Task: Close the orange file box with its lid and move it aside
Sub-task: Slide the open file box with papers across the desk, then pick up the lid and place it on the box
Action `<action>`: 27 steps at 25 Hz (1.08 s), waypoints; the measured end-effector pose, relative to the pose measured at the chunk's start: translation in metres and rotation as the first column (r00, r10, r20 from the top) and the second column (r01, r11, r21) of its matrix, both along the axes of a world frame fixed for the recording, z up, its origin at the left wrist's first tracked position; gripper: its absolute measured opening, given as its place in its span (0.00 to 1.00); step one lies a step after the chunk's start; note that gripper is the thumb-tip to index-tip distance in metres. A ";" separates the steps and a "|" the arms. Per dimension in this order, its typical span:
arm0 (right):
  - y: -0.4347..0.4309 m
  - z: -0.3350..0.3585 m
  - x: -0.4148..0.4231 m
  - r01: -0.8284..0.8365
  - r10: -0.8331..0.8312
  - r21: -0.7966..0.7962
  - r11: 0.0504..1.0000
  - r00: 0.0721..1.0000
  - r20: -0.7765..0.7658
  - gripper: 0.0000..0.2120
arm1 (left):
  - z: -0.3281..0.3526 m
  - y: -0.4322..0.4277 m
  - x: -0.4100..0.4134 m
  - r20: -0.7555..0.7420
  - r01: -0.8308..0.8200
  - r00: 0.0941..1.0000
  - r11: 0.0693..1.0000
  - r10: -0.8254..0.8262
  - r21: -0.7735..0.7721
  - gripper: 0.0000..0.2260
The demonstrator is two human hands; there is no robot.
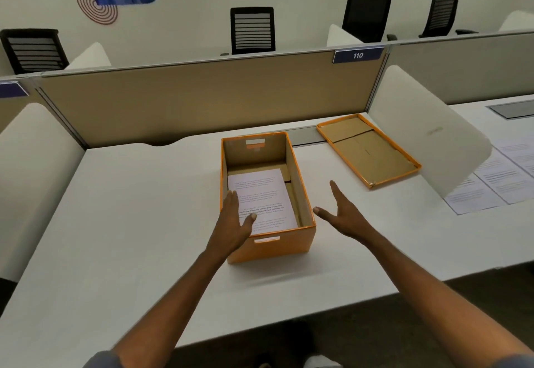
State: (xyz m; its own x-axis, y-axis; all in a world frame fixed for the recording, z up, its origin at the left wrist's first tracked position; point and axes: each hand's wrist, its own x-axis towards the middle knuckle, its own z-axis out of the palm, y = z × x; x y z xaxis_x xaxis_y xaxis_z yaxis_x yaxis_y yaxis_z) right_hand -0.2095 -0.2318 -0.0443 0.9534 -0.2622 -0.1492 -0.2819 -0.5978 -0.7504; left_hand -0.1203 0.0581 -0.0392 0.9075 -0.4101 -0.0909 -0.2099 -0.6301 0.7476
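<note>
Both hands are spread wide and hold nothing. The left hand (234,217) lies against the near left corner of the orange file box (267,194); actual contact is hard to judge. The right hand (344,214) hovers just right of it. Printed sheets (263,194) lie inside, text unreadable. Beyond the right hand, the lid (368,149) lies upturned.

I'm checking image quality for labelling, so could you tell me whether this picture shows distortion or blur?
Head view: wide-angle bending curves the tan desk partition; print on the white sheet inside the open orange cardboard file box is too soft to read; lighting even, no glare.
</note>
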 end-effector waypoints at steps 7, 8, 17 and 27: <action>-0.088 0.001 -0.020 0.077 -0.045 -0.287 0.955 0.992 0.116 0.42 | 0.006 -0.134 -0.019 0.173 0.254 0.951 0.966 -0.258 0.043 0.35; -0.106 0.000 -0.023 0.101 -0.066 -0.321 0.942 0.991 0.119 0.41 | 0.006 -0.157 -0.020 0.181 0.291 0.938 0.955 -0.295 0.049 0.35; -0.284 -0.036 -0.009 0.110 -0.096 -0.419 0.901 0.994 0.054 0.40 | -0.030 -0.353 -0.002 0.176 0.420 0.875 0.887 -0.452 0.191 0.33; -0.387 -0.131 0.041 -0.181 0.084 -0.430 0.885 0.968 -0.235 0.37 | -0.126 -0.502 0.023 -0.072 0.430 0.896 0.816 -0.439 0.386 0.34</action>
